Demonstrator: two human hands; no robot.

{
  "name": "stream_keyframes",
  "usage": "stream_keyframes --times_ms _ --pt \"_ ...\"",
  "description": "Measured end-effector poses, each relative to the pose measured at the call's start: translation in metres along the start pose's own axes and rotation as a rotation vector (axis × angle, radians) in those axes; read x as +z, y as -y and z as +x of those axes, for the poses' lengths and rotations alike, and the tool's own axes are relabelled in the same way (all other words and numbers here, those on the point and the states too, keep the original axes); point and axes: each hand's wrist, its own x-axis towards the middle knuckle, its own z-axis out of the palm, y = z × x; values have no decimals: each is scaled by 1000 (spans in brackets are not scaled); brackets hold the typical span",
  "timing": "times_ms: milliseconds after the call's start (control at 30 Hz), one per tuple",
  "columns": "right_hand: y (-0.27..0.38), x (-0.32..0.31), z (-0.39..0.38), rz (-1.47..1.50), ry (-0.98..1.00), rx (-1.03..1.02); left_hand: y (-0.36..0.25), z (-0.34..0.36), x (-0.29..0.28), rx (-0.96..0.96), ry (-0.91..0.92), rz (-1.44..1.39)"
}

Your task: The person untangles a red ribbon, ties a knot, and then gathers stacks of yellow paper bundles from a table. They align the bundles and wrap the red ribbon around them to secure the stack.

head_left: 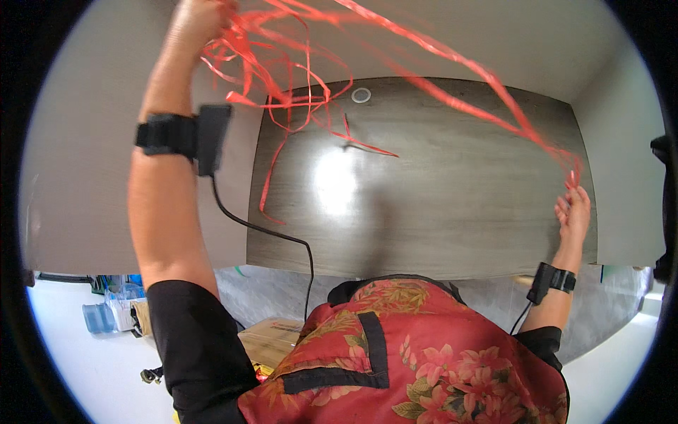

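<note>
Nearest you, at six o'clock, is your red floral apron (459,353), with a cardboard box (272,338) just beside it toward seven. Past its upper edge the grey wood-grain counter (452,219) fills the middle of your view. The step in hand looks like holding a tangled red ribbon (455,54) spread out in the air above that counter; I judge that the next move calls for a light, even pull, so the loops loosen rather than knot. Your hands are well apart. Your right hand (575,210), at three o'clock, pinches one end of the ribbon at its fingertips. Your left hand (203,20), farther off at eleven o'clock, seems closed on the gathered part, though the picture's edge cuts off its fingers. Between them the ribbon slants in blurred strands from twelve o'clock past one and down to three, while its snarled loops hang just beside the left hand, toward twelve. One loose tail drops toward nine o'clock, another points toward one; whether either touches the counter, I cannot tell. At twelve o'clock, near the counter's far edge, sits a round grommet (361,95).
</note>
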Motion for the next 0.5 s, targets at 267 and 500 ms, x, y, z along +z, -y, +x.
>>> stream_keyframes --times_ms 267,500 --pt "26 164 -136 -334 741 -712 -32 -112 159 296 520 520" --pt "42 227 -183 -91 1181 -203 -36 -139 190 357 738 514"
